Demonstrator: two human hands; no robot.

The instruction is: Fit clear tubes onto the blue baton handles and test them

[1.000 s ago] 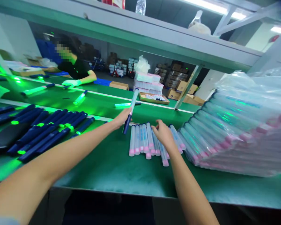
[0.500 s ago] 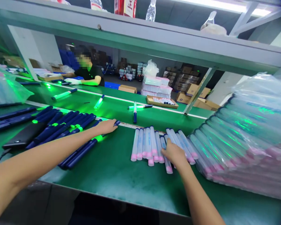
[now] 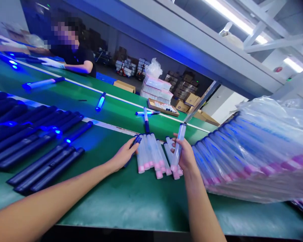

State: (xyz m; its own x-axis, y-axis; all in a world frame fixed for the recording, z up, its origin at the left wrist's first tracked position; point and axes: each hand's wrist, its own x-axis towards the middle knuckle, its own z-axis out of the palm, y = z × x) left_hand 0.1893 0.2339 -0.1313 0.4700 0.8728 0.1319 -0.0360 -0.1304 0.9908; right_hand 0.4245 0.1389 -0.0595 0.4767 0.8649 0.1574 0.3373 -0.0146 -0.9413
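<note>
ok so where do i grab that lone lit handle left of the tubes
Probably mid-shaft on the lit handle, coming from straight above with fingers across its width. It lies flat on the green table, with table showing along both long sides.

— What's different on the right?
— The right hand (image 3: 185,158) lay flat on the row of clear pink-capped tubes (image 3: 151,154). Now its fingers (image 3: 178,145) hold one clear plastic tube with a pink cap (image 3: 178,148), lifted.
— And the left hand (image 3: 123,156)?
— It has crossed to the row's edge, seemingly with a dark blue stick (image 3: 134,144). The glowing sticks (image 3: 100,102) turned from green to blue.
</note>
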